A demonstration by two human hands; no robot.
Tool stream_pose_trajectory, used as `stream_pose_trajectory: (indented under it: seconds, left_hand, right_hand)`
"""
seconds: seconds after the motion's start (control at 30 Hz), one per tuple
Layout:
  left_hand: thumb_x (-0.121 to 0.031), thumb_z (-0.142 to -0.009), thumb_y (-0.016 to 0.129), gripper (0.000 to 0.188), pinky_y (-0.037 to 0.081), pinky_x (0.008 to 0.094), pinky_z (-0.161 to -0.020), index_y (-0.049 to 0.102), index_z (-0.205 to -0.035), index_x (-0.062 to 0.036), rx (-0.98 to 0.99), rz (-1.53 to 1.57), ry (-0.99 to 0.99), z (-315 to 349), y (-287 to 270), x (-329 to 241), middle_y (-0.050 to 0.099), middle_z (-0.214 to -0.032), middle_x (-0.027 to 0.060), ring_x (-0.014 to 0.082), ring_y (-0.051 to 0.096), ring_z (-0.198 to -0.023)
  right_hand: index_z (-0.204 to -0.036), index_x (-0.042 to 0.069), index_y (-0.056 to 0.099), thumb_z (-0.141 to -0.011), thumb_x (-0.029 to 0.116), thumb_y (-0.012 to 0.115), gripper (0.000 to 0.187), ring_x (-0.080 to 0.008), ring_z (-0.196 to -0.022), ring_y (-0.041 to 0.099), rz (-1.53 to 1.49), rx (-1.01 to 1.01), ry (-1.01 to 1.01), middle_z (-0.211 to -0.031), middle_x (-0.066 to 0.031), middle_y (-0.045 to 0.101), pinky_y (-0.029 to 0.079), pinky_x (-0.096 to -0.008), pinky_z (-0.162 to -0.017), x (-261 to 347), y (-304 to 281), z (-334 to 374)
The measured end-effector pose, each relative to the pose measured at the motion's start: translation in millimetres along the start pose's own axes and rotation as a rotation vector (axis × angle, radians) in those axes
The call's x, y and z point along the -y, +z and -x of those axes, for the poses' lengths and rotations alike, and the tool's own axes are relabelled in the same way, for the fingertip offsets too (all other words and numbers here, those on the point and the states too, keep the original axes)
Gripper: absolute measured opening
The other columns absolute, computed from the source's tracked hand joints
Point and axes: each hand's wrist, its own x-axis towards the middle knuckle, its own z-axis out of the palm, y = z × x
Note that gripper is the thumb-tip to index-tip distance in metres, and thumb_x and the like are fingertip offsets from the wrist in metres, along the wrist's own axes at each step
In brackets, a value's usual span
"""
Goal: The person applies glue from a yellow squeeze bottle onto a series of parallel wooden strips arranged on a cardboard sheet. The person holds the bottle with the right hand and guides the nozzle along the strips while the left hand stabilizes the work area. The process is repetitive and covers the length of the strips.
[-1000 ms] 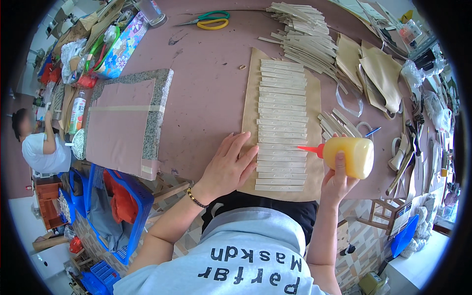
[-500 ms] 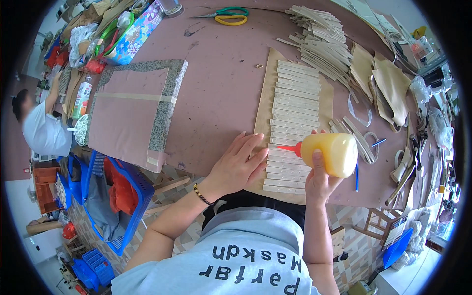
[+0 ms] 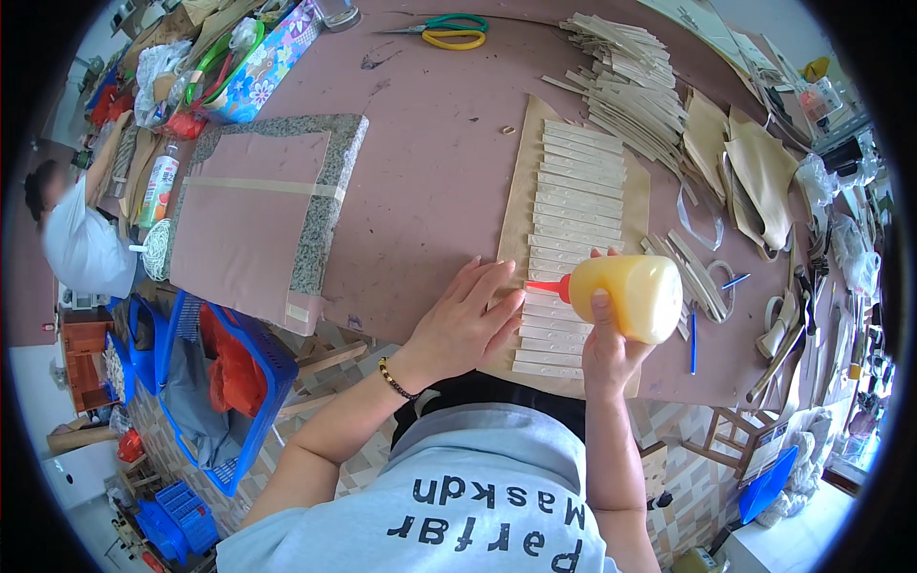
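A yellow squeeze bottle with a long red nozzle lies tilted on its side in my right hand, whose fingers are wrapped round it. Its tip points left, at the left ends of a column of pale beige strips. These strips lie side by side on a tan sheet, and small glossy spots show on several of them. My left hand rests flat with fingers apart at the sheet's left edge, its fingertips close to the nozzle tip and holding nothing.
Bundles of loose strips lie at the back right, beside tan leather pieces. A blue pen is to the right. Scissors lie at the back, a stone slab at left. Another person is at far left.
My right hand has shifted the bottle a little to the left, so its nozzle tip sits nearer the strips' left ends. My left hand has barely moved.
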Motion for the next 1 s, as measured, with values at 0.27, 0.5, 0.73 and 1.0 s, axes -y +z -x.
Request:
stream_pose_trajectory:
  seconds: [0.27,0.5,0.73,1.0]
  left_hand:
    - [-0.019,-0.086,0.068,0.029,0.044,0.0484,-0.104,0.062,-0.111,-0.0044,-0.001,0.002,-0.002,0.5,-0.2,-0.3,0.05,-0.129,0.0195,0.0373,0.053,-0.114]
    - [-0.018,-0.087,0.067,0.028,0.043,0.0484,-0.104,0.063,-0.112,-0.0048,0.002,0.002,0.001,-0.7,-0.9,-0.2,0.05,-0.129,0.0194,0.0357,0.056,-0.11]
    - [-0.018,-0.088,0.066,0.028,0.043,0.0488,-0.104,0.063,-0.112,-0.0047,-0.001,0.012,-0.004,-0.5,0.1,0.7,0.05,-0.128,0.019,0.0356,0.056,-0.108]
    - [-0.017,-0.087,0.067,0.029,0.044,0.0487,-0.102,0.062,-0.112,-0.0036,-0.008,0.016,0.014,-1.5,0.6,0.8,0.05,-0.127,0.0202,0.0387,0.053,-0.113]
  right_hand:
    - [-0.132,-0.002,0.045,-0.087,0.005,0.07,0.051,-0.034,-0.118,0.059,0.103,-0.011,-0.021,-0.126,-0.0194,0.059,0.048,-0.0467,-0.101,10.2,-20.1,2.8]
    - [-0.131,-0.003,0.045,-0.086,0.007,0.073,0.054,-0.0338,-0.117,0.06,0.005,0.0,-0.025,-0.125,-0.0196,0.059,0.048,-0.046,-0.101,5.0,-8.8,2.9]
    - [-0.132,-0.002,0.044,-0.085,0.008,0.073,0.055,-0.0338,-0.117,0.059,0.065,0.001,-0.047,-0.124,-0.0197,0.06,0.048,-0.0461,-0.101,5.5,-13.5,-0.5]
    - [-0.132,0.0,0.046,-0.087,0.006,0.07,0.051,-0.0353,-0.116,0.06,0.096,-0.149,-0.101,-0.124,-0.0206,0.06,0.049,-0.0468,-0.1,13.4,-50.3,-3.2]
